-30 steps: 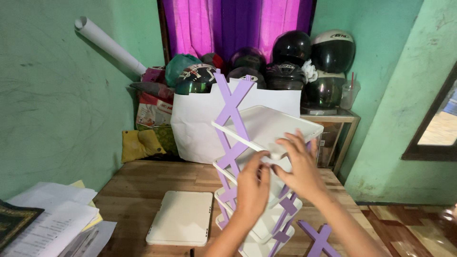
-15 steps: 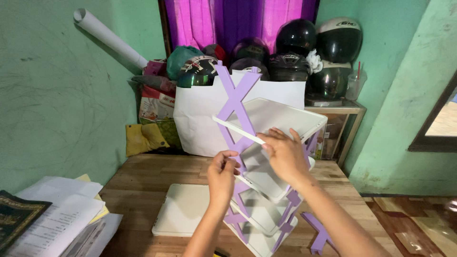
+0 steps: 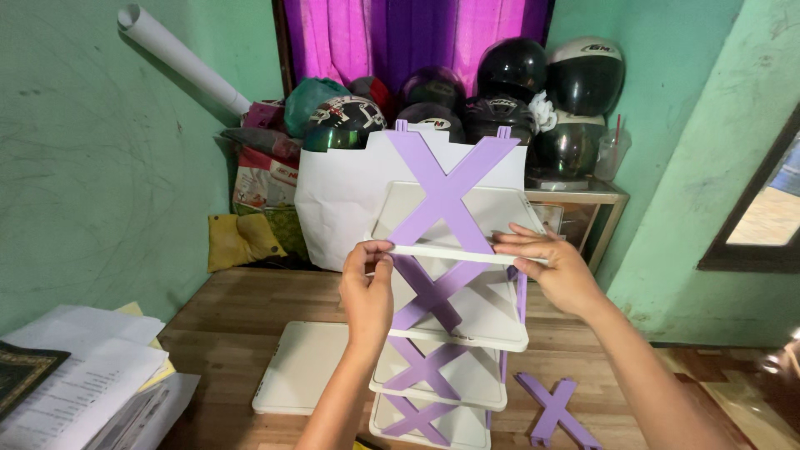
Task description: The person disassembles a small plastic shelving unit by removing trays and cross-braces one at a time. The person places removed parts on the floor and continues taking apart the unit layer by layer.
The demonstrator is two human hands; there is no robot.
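A small rack of white shelves and purple X-shaped side pieces stands on the wooden table, its purple side turned towards me. My left hand pinches the front left corner of the top white shelf. My right hand grips the same shelf at its front right edge. A loose white shelf panel lies flat on the table left of the rack. One spare purple X piece lies on the table at the right.
Papers and a dark book lie at the table's left corner. Behind the rack stand a large white paper bag, several helmets, a yellow cloth and a rolled paper tube. A green wall rises on the right.
The rack has been turned so its purple X side faces me. Both hands shifted from the shelf's middle to its two front corners.
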